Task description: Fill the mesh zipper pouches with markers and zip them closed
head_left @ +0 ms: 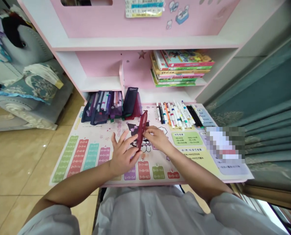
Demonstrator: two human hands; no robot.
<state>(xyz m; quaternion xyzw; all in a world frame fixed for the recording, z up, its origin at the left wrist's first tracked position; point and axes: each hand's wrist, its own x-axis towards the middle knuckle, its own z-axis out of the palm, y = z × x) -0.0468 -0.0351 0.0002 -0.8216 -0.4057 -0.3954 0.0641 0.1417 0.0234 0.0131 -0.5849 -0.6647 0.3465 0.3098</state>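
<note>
A dark red mesh pencil pouch (142, 132) is held upright, edge-on to me, above the middle of the printed desk mat. My left hand (123, 156) grips its near lower end between thumb and forefinger, with the other fingers spread. On the pouch's right side, my right hand (157, 137) pinches its edge with closed fingertips; the exact spot is hard to make out. Just behind lie a flat navy pouch (130, 101) and another red mesh pouch (137, 107). Loose markers (175, 115) lie in a row to the right, beyond my right hand.
Several dark mesh pouches filled with pens (102, 106) lie at the back left. A stack of books (179, 68) sits on the pink shelf unit (145, 42). The desk mat (86, 143) shows multiplication tables. A curtain (270, 107) hangs at the right; a grey sofa (35, 42) stands left.
</note>
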